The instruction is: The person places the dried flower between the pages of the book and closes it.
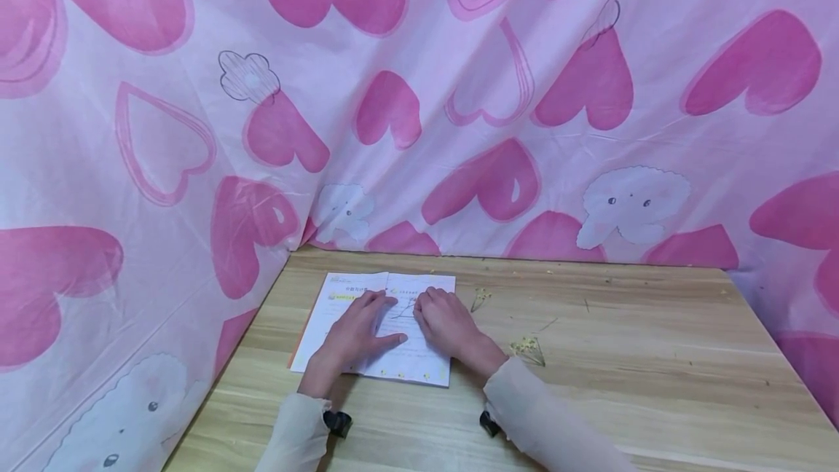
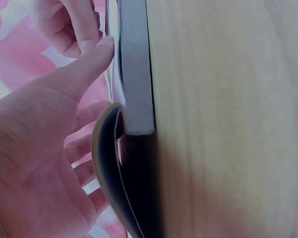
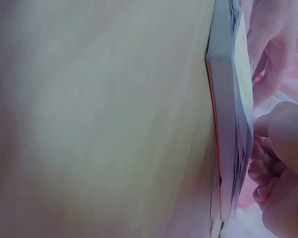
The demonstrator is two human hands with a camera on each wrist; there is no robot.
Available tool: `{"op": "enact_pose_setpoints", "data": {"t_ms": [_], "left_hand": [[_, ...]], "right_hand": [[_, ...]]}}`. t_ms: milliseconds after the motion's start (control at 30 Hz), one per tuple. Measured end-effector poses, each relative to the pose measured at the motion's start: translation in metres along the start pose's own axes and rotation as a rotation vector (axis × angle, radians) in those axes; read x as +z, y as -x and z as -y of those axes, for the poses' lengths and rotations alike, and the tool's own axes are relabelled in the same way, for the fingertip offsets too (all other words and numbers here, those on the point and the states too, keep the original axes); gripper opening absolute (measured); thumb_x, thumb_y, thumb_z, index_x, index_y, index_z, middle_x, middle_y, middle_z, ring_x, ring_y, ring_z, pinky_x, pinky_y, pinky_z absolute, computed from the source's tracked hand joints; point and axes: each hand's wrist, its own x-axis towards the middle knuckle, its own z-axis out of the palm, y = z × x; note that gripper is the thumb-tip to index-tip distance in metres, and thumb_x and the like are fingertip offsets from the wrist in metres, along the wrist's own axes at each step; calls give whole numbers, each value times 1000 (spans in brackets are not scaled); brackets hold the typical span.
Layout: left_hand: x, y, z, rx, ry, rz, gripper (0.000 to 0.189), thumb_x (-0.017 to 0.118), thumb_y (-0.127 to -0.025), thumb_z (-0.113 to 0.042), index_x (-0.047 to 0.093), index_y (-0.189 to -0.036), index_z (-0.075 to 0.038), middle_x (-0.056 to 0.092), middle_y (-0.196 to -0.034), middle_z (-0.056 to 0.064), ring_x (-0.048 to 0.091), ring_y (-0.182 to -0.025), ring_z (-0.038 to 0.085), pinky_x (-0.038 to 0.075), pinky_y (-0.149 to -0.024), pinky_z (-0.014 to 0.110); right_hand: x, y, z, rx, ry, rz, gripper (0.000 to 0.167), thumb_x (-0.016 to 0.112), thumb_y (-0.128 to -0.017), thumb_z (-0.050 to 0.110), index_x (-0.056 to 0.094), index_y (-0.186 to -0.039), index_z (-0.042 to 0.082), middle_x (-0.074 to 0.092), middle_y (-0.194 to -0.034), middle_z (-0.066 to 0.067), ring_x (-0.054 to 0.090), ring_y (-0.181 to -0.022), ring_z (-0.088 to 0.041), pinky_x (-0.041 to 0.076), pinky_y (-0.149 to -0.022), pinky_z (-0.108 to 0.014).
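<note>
An open book (image 1: pixel 406 366) with printed pages lies on the table. My left hand (image 1: pixel 357 330) rests over its middle, fingers spread and thumb stretched onto the right page. On that page my right hand (image 1: pixel 446 320) has curled fingers, pinching a thin dark flower stem (image 1: pixel 404 309) that reaches left toward the left fingers. Seen from the left wrist, the left thumb (image 2: pixel 92 62) touches the page beside the right fingertips. The right wrist view shows curled right fingers (image 3: pixel 263 168) against the page edge; what they pinch is hidden there.
Yellow dried flower sprigs lie right of the book, one (image 1: pixel 481 299) near its edge and another (image 1: pixel 527 348) by the right wrist. A loose thin stem (image 1: pixel 549 324) and small bits are scattered on the wooden table (image 1: pixel 642 384). A pink heart-patterned cloth (image 1: pixel 459 166) hangs behind.
</note>
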Motion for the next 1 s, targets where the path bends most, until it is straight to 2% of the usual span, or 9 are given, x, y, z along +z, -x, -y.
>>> {"op": "enact_pose_setpoints", "data": {"t_ms": [100,200,300,433,567,733,900,1000], "left_hand": [[1,0,-1,-10,-1,1,74,85,-89,-57,62,-151,-23,54,-162,8,52,-149,31,52,-115,57],[1,0,-1,-26,8,9,75,85,-89,-57,61,-152,-24,51,-164,7,50,-151,31,50,-117,57],[1,0,-1,-38,10,19,76,85,-89,-58,60,-153,-25,49,-167,7,48,-153,32,49,-119,57],[0,0,-2,-42,7,23,77,85,-89,-57,60,-154,-26,49,-167,7,48,-153,32,48,-120,57],[1,0,-2,-49,5,31,76,84,-90,-59,59,-155,-27,48,-168,5,47,-154,31,48,-120,57],[2,0,-3,-36,-17,18,74,83,-91,-57,60,-154,-26,47,-169,8,46,-156,34,46,-122,59],[5,3,-8,41,-125,-57,66,84,-91,-52,67,-145,-19,52,-165,15,37,-161,40,32,-129,64],[7,5,-19,108,-175,-152,51,91,-87,-43,71,-127,-18,63,-146,13,49,-145,39,40,-119,61]], "right_hand": [[-5,1,-8,35,-34,-4,13,61,-109,19,71,-109,11,67,-103,-2,64,-97,-21,56,-91,-41],[-12,3,-18,87,-45,-2,15,60,-110,18,71,-118,9,68,-112,-4,65,-107,-23,55,-100,-44],[-19,5,-29,130,-38,21,28,62,-110,20,68,-134,7,69,-128,-8,65,-124,-27,52,-112,-48],[-25,10,-40,169,-30,92,47,67,-108,27,60,-151,6,63,-151,-12,56,-146,-32,42,-125,-54],[-27,13,-46,201,-27,159,52,66,-109,33,59,-154,7,56,-161,-12,47,-155,-34,35,-129,-60],[-27,14,-48,210,-34,152,50,67,-108,34,62,-151,8,58,-160,-11,48,-154,-34,36,-127,-61],[-27,15,-47,202,-34,145,50,69,-107,35,65,-149,8,60,-158,-11,50,-153,-34,37,-125,-62],[-27,14,-47,202,-32,159,50,69,-107,35,64,-149,8,59,-159,-10,49,-153,-33,37,-126,-61]]}}
